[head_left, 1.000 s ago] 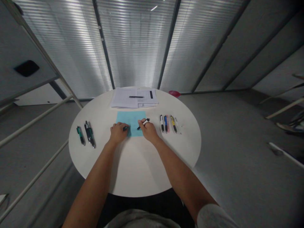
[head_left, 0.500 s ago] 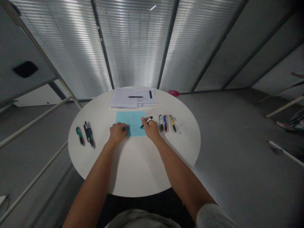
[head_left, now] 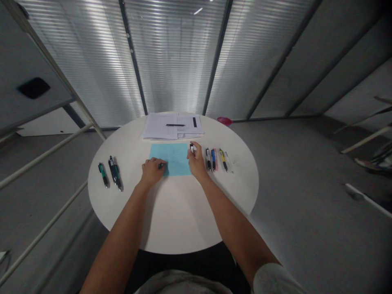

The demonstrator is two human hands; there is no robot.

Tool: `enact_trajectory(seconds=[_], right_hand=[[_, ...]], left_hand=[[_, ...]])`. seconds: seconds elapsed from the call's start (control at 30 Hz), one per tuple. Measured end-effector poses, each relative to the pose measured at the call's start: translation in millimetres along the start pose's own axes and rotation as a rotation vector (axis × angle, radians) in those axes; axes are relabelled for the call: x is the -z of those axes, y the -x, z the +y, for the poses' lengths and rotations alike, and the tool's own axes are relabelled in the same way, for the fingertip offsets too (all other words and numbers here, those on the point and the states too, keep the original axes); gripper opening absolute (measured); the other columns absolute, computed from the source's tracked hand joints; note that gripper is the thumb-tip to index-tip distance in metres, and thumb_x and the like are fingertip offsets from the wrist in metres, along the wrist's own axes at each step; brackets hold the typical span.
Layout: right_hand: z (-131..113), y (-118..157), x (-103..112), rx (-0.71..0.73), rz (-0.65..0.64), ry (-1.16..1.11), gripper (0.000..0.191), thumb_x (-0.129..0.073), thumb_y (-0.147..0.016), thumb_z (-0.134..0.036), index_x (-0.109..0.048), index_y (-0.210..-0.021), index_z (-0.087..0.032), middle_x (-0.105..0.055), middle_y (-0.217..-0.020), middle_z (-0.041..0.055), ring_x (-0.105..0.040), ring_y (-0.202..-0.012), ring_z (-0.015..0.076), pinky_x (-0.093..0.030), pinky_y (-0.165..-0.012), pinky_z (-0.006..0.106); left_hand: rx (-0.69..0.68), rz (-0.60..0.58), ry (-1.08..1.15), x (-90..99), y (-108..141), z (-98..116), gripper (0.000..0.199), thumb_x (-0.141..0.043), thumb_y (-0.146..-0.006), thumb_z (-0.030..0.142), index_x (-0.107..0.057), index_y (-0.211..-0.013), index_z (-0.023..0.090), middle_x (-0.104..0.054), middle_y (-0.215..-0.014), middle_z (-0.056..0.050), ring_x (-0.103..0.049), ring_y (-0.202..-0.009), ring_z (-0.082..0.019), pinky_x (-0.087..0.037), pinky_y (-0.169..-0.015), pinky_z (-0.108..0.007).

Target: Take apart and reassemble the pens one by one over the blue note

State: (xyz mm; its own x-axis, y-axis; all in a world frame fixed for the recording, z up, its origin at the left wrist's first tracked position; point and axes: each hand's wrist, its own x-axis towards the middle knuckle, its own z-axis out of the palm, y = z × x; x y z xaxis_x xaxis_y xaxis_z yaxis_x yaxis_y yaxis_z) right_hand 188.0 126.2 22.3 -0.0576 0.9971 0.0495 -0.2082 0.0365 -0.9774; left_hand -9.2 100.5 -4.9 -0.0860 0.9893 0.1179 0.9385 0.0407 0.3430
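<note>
Beside the right hand [head_left: 196, 162], pens [head_left: 216, 160] could be knocked by a careless sweep; a pen [head_left: 191, 148] is grasped upright in it, another pen [head_left: 161, 165] gripped by the left hand [head_left: 152, 171] on blue paper [head_left: 173, 157].

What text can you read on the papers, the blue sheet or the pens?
Nothing is legible.
Papers: printed lines, too small to read.
Blue sheet: no writing visible.
Pens: any barrel markings are too small to read.
</note>
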Motion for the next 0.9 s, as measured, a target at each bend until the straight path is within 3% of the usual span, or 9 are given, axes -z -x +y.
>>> enact_trajectory(seconds=[0.2, 0.4, 0.5, 0.67, 0.9], right_hand=[[8, -4, 5, 0.206, 0.078, 0.237, 0.029, -0.053, -0.087, -0.036, -0.056, -0.115, -0.03, -0.052, -0.069, -0.0045, -0.043, -0.058, 0.0136, -0.037, -0.057, 0.024], [11, -3, 10, 0.317, -0.007, 0.657, 0.037, -0.041, -0.094, -0.03, -0.052, -0.129, -0.031, -0.058, -0.077, -0.0015, -0.054, -0.071, 0.0171, -0.042, -0.072, 0.028], [8, -2, 11, 0.303, 0.027, 0.87, 0.046, -0.042, -0.091, -0.024, -0.047, -0.137, -0.03, -0.063, -0.097, 0.0043, -0.059, -0.086, 0.0205, -0.044, -0.077, 0.03], [9, -6, 19, 0.216, 0.174, 1.195, 0.069, -0.045, -0.082, -0.012, -0.036, -0.149, -0.028, -0.058, -0.118, 0.0116, -0.057, -0.1, 0.0245, -0.046, -0.081, 0.033], [11, -12, 38, 0.236, 0.234, 1.333, 0.073, -0.044, -0.077, -0.004, -0.041, -0.147, -0.025, -0.047, -0.131, 0.0145, -0.051, -0.112, 0.0253, -0.043, -0.091, 0.036]], left_hand=[[-0.008, 0.009, 0.01, 0.2, 0, 0, 0.031, -0.052, -0.084, 0.034, -0.073, -0.107, 0.033, -0.067, -0.113, -0.006, -0.057, -0.108, -0.03, -0.043, -0.093, -0.044], [-0.015, 0.011, 0.006, 0.0, 0, 0, 0.031, -0.052, -0.084, 0.033, -0.073, -0.107, 0.033, -0.067, -0.112, -0.007, -0.057, -0.107, -0.03, -0.044, -0.092, -0.045], [-0.006, 0.007, 0.001, 0.3, 0, 0, 0.031, -0.052, -0.085, 0.033, -0.073, -0.108, 0.033, -0.067, -0.114, -0.006, -0.057, -0.108, -0.03, -0.044, -0.093, -0.045], [-0.009, 0.009, 0.005, -0.3, 1, -1, 0.031, -0.052, -0.085, 0.034, -0.073, -0.108, 0.032, -0.066, -0.116, -0.006, -0.057, -0.108, -0.031, -0.044, -0.093, -0.045], [-0.005, 0.006, 0.002, -2.1, 0, -3, 0.032, -0.051, -0.084, 0.034, -0.073, -0.107, 0.032, -0.066, -0.116, -0.007, -0.056, -0.108, -0.031, -0.042, -0.092, -0.045]])
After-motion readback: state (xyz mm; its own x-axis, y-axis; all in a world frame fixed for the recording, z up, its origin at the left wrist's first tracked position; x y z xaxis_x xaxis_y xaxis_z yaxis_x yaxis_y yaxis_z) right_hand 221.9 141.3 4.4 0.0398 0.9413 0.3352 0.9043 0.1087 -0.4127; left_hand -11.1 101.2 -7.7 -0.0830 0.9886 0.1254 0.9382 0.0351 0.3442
